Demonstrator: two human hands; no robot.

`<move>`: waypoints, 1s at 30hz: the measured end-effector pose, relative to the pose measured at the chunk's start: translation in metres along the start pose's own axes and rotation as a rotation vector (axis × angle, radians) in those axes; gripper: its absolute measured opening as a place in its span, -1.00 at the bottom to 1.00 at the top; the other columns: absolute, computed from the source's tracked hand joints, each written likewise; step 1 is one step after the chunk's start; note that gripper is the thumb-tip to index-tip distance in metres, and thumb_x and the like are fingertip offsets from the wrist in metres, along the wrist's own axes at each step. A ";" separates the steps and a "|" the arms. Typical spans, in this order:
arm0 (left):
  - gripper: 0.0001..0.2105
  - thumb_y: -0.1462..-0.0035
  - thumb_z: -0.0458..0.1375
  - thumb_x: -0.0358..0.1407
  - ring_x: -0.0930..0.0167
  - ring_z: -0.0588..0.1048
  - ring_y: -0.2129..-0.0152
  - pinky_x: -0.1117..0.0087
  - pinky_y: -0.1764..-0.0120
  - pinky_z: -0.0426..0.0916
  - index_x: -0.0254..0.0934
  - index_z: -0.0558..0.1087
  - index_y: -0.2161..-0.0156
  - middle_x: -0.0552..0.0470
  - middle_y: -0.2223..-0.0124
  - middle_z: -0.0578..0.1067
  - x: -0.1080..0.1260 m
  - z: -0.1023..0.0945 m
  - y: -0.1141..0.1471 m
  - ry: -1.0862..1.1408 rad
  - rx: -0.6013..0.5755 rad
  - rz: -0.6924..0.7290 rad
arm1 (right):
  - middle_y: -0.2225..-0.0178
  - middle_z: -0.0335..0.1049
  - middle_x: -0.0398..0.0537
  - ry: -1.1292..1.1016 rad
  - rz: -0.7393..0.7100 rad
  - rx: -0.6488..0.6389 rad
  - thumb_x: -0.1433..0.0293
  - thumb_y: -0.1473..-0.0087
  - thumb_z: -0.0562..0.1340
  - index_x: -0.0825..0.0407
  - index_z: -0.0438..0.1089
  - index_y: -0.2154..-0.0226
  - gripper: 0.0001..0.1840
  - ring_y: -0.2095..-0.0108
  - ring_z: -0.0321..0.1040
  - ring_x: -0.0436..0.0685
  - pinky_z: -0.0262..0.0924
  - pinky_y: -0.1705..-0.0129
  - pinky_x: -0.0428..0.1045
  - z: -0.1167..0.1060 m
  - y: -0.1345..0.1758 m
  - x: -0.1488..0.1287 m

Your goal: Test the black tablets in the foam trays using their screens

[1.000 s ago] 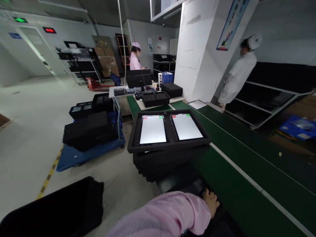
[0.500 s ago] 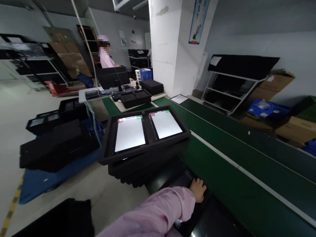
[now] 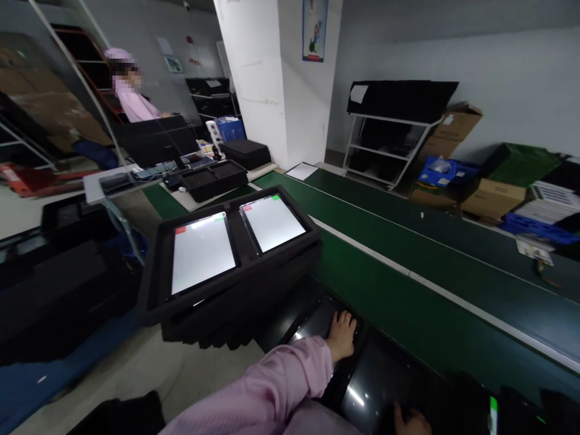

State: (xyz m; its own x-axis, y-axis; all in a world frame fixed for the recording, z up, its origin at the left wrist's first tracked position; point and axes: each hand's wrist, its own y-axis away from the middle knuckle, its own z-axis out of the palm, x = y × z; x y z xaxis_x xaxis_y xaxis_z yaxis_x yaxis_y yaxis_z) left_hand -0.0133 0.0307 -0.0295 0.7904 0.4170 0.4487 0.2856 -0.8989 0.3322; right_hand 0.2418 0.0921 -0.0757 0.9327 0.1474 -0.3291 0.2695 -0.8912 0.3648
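My left hand (image 3: 343, 335) reaches across a dark-screened tablet (image 3: 315, 319) and rests at its right side, fingers bent a little and apart. The tablet lies in a black tray on the green-topped bench. Beside it, to the right, is a second dark tablet (image 3: 380, 374) with light glinting off its glass. My right hand (image 3: 411, 423) shows only in part at the bottom edge, over the near right part of that tablet, thumb and finger apart. Left of my hands, a stack of black foam trays (image 3: 240, 284) carries two lit tablets (image 3: 203, 254) with white screens and red and green corner marks.
The green bench (image 3: 389, 254) runs from the far middle to the lower right. A white pillar (image 3: 260, 78), a black double tray (image 3: 215, 178) and a monitor (image 3: 156, 142) stand beyond. A co-worker in pink (image 3: 133, 99) is behind the monitor. Cartons (image 3: 492, 199) line the right wall.
The view has swung right, so things appear farther left. My left hand stays by the tablet, fingers now more spread. My right hand has come into view at the bottom.
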 end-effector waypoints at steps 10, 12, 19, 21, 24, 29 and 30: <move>-0.57 -0.19 0.16 -0.37 0.05 0.34 -0.21 -0.04 -0.23 0.24 -0.27 0.45 -0.17 -0.32 -0.24 0.42 0.002 0.003 0.000 -0.097 0.047 -0.050 | -0.01 0.48 0.22 -0.053 0.275 0.143 0.26 -0.23 0.19 0.09 0.48 -0.05 -0.59 0.02 0.52 0.26 0.40 -0.01 0.11 0.011 0.034 -0.034; -0.60 -0.20 0.17 -0.36 0.06 0.35 -0.20 -0.01 -0.21 0.26 -0.26 0.47 -0.16 -0.30 -0.22 0.43 0.000 0.004 0.000 -0.119 0.049 -0.043 | -0.06 0.46 0.20 -0.065 0.325 0.140 0.29 -0.28 0.20 0.10 0.46 -0.08 -0.62 0.00 0.50 0.24 0.39 -0.03 0.11 0.011 0.034 -0.036; -0.64 -0.23 0.16 -0.33 0.05 0.37 -0.15 0.01 -0.14 0.29 -0.26 0.50 -0.12 -0.29 -0.17 0.45 -0.005 0.012 -0.001 -0.178 0.084 -0.045 | -0.15 0.42 0.11 -0.121 0.372 0.100 0.27 -0.32 0.27 0.01 0.37 -0.21 -0.56 -0.06 0.45 0.20 0.40 -0.09 0.16 0.011 0.030 -0.045; -0.65 -0.23 0.15 -0.32 0.06 0.37 -0.15 0.03 -0.14 0.29 -0.24 0.50 -0.11 -0.27 -0.17 0.45 -0.007 0.016 -0.001 -0.186 0.092 -0.045 | -0.15 0.42 0.10 -0.138 0.379 0.085 0.24 -0.33 0.28 -0.01 0.37 -0.20 -0.56 -0.06 0.45 0.20 0.41 -0.08 0.16 0.011 0.029 -0.044; -0.64 -0.23 0.15 -0.31 0.07 0.37 -0.14 0.05 -0.14 0.30 -0.24 0.50 -0.12 -0.27 -0.17 0.45 -0.010 0.020 -0.002 -0.191 0.109 -0.046 | -0.17 0.40 0.11 -0.167 0.378 0.064 0.22 -0.33 0.28 -0.02 0.37 -0.21 -0.55 -0.05 0.45 0.20 0.42 -0.08 0.17 0.010 0.026 -0.041; -0.67 -0.23 0.14 -0.31 0.06 0.37 -0.13 0.03 -0.13 0.30 -0.25 0.51 -0.09 -0.28 -0.16 0.45 -0.014 0.026 -0.001 -0.177 0.142 -0.044 | -0.17 0.41 0.08 -0.214 0.402 0.024 0.21 -0.33 0.29 -0.03 0.36 -0.22 -0.53 -0.04 0.46 0.19 0.44 -0.07 0.18 0.009 0.020 -0.036; -0.67 -0.22 0.14 -0.32 0.06 0.38 -0.12 0.02 -0.13 0.31 -0.25 0.51 -0.08 -0.29 -0.15 0.45 -0.015 0.027 -0.001 -0.172 0.148 -0.042 | -0.16 0.41 0.08 -0.223 0.409 0.019 0.21 -0.33 0.29 -0.03 0.36 -0.22 -0.54 -0.03 0.46 0.19 0.45 -0.06 0.19 0.009 0.018 -0.034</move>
State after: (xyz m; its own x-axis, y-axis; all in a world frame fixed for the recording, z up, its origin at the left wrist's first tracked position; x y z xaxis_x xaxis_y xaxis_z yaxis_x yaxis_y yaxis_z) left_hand -0.0106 0.0222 -0.0587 0.8533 0.4368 0.2848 0.3865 -0.8964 0.2168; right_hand 0.2123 0.0675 -0.0657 0.8867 -0.3114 -0.3417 -0.1155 -0.8649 0.4885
